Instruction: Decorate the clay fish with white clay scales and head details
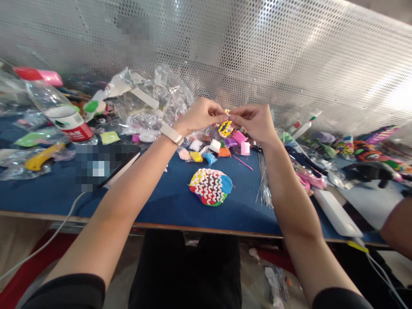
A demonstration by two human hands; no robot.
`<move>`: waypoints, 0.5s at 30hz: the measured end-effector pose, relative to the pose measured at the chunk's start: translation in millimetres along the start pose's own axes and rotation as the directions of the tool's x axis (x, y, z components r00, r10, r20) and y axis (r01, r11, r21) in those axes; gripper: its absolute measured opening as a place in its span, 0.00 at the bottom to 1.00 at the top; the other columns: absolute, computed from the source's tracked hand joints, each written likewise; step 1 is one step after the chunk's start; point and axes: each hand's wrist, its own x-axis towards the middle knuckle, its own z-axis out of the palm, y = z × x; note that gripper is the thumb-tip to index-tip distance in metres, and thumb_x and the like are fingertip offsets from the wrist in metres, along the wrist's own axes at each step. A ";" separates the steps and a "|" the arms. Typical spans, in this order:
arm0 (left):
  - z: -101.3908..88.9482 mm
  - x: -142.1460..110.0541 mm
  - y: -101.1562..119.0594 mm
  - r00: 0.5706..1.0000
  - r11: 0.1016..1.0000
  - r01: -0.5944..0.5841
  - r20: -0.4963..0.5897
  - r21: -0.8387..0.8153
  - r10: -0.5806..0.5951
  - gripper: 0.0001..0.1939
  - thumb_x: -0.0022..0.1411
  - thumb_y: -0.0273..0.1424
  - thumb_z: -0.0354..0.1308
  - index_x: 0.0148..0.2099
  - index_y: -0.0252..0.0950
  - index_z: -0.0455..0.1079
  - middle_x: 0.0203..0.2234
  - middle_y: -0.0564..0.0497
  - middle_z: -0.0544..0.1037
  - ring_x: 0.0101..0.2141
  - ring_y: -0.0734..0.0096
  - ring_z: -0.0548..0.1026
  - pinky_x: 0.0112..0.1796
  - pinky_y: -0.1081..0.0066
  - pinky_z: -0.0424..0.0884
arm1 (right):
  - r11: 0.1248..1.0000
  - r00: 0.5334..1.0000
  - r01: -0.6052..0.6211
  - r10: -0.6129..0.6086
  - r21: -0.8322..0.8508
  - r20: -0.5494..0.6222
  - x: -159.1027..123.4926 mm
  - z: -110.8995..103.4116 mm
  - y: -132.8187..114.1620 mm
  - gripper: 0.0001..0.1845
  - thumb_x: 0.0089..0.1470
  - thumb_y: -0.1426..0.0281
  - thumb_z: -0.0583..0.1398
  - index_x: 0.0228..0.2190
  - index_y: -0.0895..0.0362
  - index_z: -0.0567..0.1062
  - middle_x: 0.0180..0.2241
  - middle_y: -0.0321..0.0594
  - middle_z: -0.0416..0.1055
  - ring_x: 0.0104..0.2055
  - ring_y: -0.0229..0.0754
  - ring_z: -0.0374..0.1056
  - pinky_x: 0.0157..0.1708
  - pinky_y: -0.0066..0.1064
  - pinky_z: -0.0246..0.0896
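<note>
My left hand (202,115) and my right hand (252,121) meet above the blue table (154,197), fingertips pinched together on a tiny piece of clay (228,112) between them. Just below the fingers sits a yellow and blue patterned clay piece (225,128). Nearer to me on the table lies a round multicoloured clay disc (210,186) covered in white wavy strips. Small bags of coloured clay (215,148) lie scattered under my hands. A white band is on my left wrist.
A plastic bottle (59,109) lies at the left beside crumpled clear bags (151,101), a yellow tool (40,158) and a dark phone (106,165). Thin metal needles (264,184) and a white device (334,212) lie right. Another person's dark-gloved hand (370,171) is at the far right. A perforated metal screen (257,51) stands behind.
</note>
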 end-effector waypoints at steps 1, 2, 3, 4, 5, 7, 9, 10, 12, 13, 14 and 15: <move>0.1 -0.4 0.1 1.000 1.000 0.004 0.008 0.007 -0.005 0.14 0.64 0.42 0.74 0.38 0.35 0.84 0.24 0.48 0.81 0.25 0.73 0.72 0.30 0.69 0.67 | 1.000 1.000 0.003 -0.003 -0.002 -0.005 0.2 0.0 0.7 0.11 0.51 0.62 0.78 0.35 0.50 0.86 0.31 0.38 0.83 0.37 0.48 0.82 0.40 0.42 0.84; 0.3 -0.7 0.1 1.000 1.000 0.006 0.014 0.012 -0.006 0.14 0.65 0.42 0.73 0.38 0.36 0.84 0.24 0.48 0.80 0.25 0.73 0.71 0.30 0.68 0.67 | 1.000 1.000 0.004 -0.004 -0.001 -0.006 0.5 0.0 1.2 0.11 0.51 0.63 0.78 0.36 0.50 0.86 0.31 0.38 0.83 0.37 0.47 0.82 0.40 0.41 0.84; 0.4 -0.9 -0.1 1.000 1.000 0.005 0.021 0.015 -0.005 0.13 0.66 0.41 0.73 0.38 0.36 0.84 0.24 0.48 0.80 0.25 0.73 0.71 0.31 0.68 0.67 | 1.000 1.000 0.005 -0.005 0.002 -0.004 0.7 0.0 1.6 0.11 0.51 0.64 0.78 0.37 0.50 0.86 0.32 0.37 0.83 0.37 0.46 0.82 0.40 0.40 0.84; 0.4 -1.1 -0.3 1.000 1.000 0.002 0.025 0.013 -0.002 0.13 0.66 0.41 0.72 0.38 0.36 0.84 0.24 0.48 0.80 0.25 0.73 0.71 0.31 0.68 0.67 | 1.000 1.000 0.007 -0.007 0.003 0.002 0.9 0.0 1.8 0.11 0.51 0.65 0.78 0.37 0.50 0.86 0.32 0.37 0.83 0.37 0.46 0.82 0.40 0.40 0.84; 0.4 -1.2 -0.4 1.000 1.000 0.000 0.027 0.008 0.000 0.13 0.66 0.41 0.72 0.38 0.35 0.84 0.25 0.48 0.80 0.25 0.73 0.72 0.31 0.67 0.67 | 1.000 1.000 0.011 -0.011 0.002 0.009 0.9 0.0 1.5 0.11 0.52 0.65 0.78 0.38 0.49 0.86 0.33 0.37 0.83 0.37 0.45 0.81 0.40 0.40 0.83; 0.0 -1.5 -0.2 0.999 1.000 0.003 0.035 0.000 -0.003 0.15 0.66 0.43 0.72 0.37 0.35 0.84 0.25 0.48 0.80 0.26 0.72 0.72 0.32 0.67 0.68 | 1.000 0.999 0.025 -0.025 -0.011 0.020 0.5 0.1 0.1 0.09 0.53 0.65 0.77 0.37 0.50 0.87 0.33 0.37 0.83 0.36 0.45 0.81 0.40 0.41 0.83; -0.8 -1.6 0.6 0.999 1.000 0.008 0.044 0.001 -0.008 0.20 0.66 0.48 0.72 0.35 0.35 0.83 0.23 0.48 0.78 0.25 0.72 0.72 0.31 0.67 0.68 | 0.999 0.999 0.036 -0.036 -0.028 0.015 -0.2 0.2 -2.1 0.07 0.54 0.66 0.76 0.36 0.50 0.87 0.32 0.38 0.83 0.35 0.46 0.81 0.40 0.42 0.83; -1.2 -1.6 1.0 0.999 1.000 0.008 0.044 0.002 -0.008 0.22 0.66 0.51 0.71 0.34 0.35 0.82 0.23 0.48 0.78 0.25 0.72 0.72 0.31 0.67 0.68 | 0.999 0.999 0.037 -0.036 -0.034 0.010 -0.6 0.3 -3.1 0.07 0.54 0.66 0.76 0.36 0.50 0.87 0.32 0.38 0.83 0.36 0.46 0.81 0.40 0.42 0.83; -1.7 -1.4 1.5 0.999 1.000 0.006 0.041 -0.001 -0.006 0.24 0.65 0.53 0.71 0.34 0.36 0.82 0.23 0.48 0.79 0.25 0.72 0.73 0.30 0.67 0.68 | 0.999 1.000 0.029 -0.029 -0.036 0.001 -1.1 0.3 -4.2 0.09 0.53 0.65 0.77 0.36 0.50 0.87 0.32 0.38 0.83 0.37 0.47 0.82 0.40 0.41 0.83; -1.7 -1.2 1.4 0.999 1.000 0.002 0.039 -0.006 -0.002 0.23 0.64 0.53 0.71 0.35 0.36 0.83 0.24 0.48 0.80 0.26 0.72 0.73 0.30 0.68 0.68 | 0.999 1.000 0.024 -0.024 -0.032 0.003 -1.1 0.2 -4.1 0.10 0.52 0.65 0.77 0.37 0.50 0.87 0.32 0.38 0.83 0.38 0.46 0.82 0.40 0.40 0.83; -1.7 -1.0 1.2 0.999 1.000 -0.001 0.036 -0.011 0.002 0.22 0.64 0.53 0.71 0.36 0.37 0.83 0.25 0.47 0.80 0.26 0.72 0.73 0.31 0.68 0.68 | 0.999 1.000 0.020 -0.020 -0.029 0.011 -1.1 0.0 -3.6 0.10 0.53 0.64 0.77 0.37 0.49 0.87 0.32 0.38 0.83 0.37 0.46 0.82 0.39 0.40 0.83; -1.7 -0.8 0.8 1.000 1.000 -0.004 0.031 -0.016 0.005 0.21 0.64 0.52 0.72 0.37 0.37 0.83 0.26 0.47 0.81 0.26 0.72 0.73 0.31 0.68 0.68 | 0.999 1.000 0.016 -0.016 -0.027 0.021 -0.9 -0.2 -2.7 0.09 0.53 0.62 0.77 0.36 0.49 0.87 0.32 0.38 0.83 0.36 0.46 0.81 0.37 0.39 0.83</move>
